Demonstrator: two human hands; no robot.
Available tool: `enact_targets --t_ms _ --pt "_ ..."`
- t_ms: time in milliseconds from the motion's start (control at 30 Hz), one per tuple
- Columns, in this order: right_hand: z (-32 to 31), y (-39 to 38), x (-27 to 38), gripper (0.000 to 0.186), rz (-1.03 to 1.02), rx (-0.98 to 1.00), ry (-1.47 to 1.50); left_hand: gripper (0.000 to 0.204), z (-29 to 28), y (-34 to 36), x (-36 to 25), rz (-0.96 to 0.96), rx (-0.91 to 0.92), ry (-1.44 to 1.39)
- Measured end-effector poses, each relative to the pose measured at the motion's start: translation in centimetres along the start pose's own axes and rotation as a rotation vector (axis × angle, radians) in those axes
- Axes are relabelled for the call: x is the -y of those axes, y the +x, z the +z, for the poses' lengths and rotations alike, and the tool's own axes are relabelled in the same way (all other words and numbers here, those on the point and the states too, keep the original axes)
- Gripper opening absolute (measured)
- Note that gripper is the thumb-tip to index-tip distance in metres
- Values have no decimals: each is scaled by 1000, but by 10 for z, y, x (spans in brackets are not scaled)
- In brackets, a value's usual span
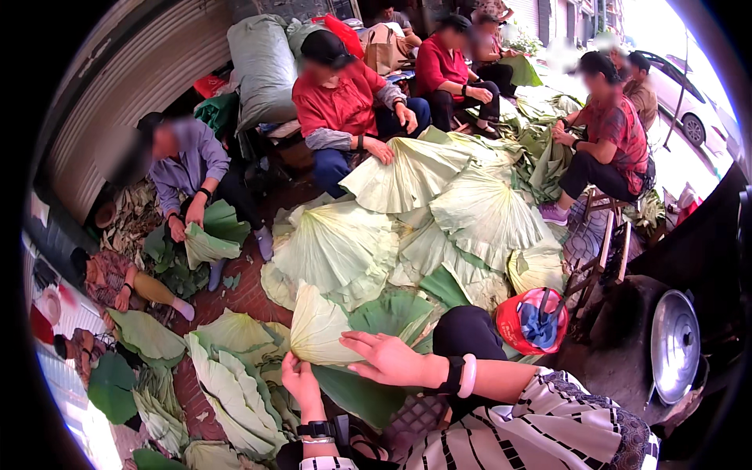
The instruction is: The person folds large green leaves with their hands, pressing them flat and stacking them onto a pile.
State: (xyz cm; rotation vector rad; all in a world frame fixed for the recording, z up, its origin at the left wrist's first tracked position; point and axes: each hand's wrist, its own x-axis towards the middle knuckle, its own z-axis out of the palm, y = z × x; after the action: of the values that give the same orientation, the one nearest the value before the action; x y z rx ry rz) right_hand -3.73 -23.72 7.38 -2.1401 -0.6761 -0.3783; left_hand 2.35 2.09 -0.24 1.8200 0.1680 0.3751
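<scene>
– Brick floor's mostly under leaf piles. Why's one leaf, lower centre of frame, held like that?

– Left hand's got its lower-left edge pinched in the fingers, probably to anchor it. Right hand's over the right side, fingers stretched out, likely flattening it.

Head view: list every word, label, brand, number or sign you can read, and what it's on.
No text can be read anywhere in this view.
Red bucket: any marking is too small and blurred to read.
White car: no readable plate or lettering.
Pale leaf at the left hand and right hand: no lettering visible.
</scene>
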Motion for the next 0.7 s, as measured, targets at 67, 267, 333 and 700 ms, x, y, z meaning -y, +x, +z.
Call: enact_targets --t_ms 67,267,333,700 --pt "-26 -9 2 48 29 -22 35 38 -3 0 -12 28 -36 -31" --pt "-64 -40 -3 36 472 87 562 36 -54 -18 -32 -11 -217 -147" --pt "-77 -50 -10 37 588 138 710 35 -72 -28 -33 -25 -267 -217" --pt "-107 -92 -62 38 554 5 1435 35 -68 -48 1 -107 -366 -332"
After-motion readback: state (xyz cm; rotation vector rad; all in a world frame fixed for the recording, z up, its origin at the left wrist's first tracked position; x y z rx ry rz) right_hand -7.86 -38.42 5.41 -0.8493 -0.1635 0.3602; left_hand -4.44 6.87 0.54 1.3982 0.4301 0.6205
